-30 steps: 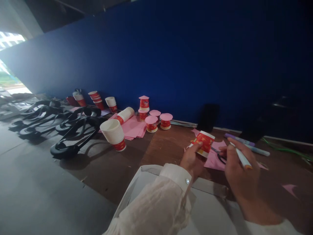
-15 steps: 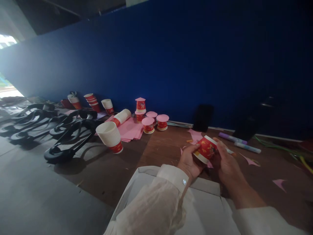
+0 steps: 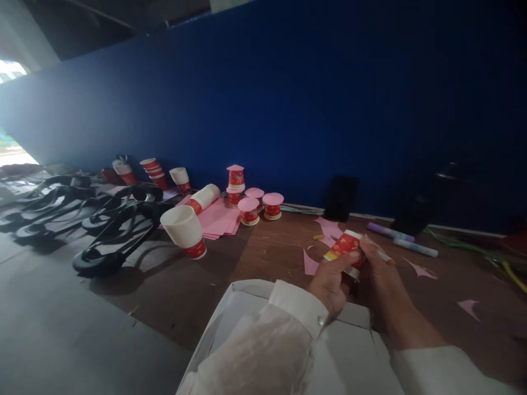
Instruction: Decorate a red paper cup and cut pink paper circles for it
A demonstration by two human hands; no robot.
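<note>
Both of my hands are closed round one small red paper cup (image 3: 345,246) with yellow print, held just above the brown table. My left hand (image 3: 331,282) grips it from below and the left, thumb on its side. My right hand (image 3: 381,274) wraps its right side; a white pen with an orange tip (image 3: 385,258) pokes out between its fingers. Pink paper scraps (image 3: 309,264) lie on the table just beyond the cup.
A white cardboard box (image 3: 230,323) sits under my forearms. Further left are stacked paper cups (image 3: 184,227), pink paper sheets (image 3: 220,216), pink-capped cups (image 3: 263,204) and black curved parts (image 3: 111,230). Markers (image 3: 391,232) lie by the blue wall (image 3: 288,109).
The cup came off the pink paper and into both hands, then turned over between them. My right hand moved left from writing position onto the cup. Pink scraps now lie uncovered.
</note>
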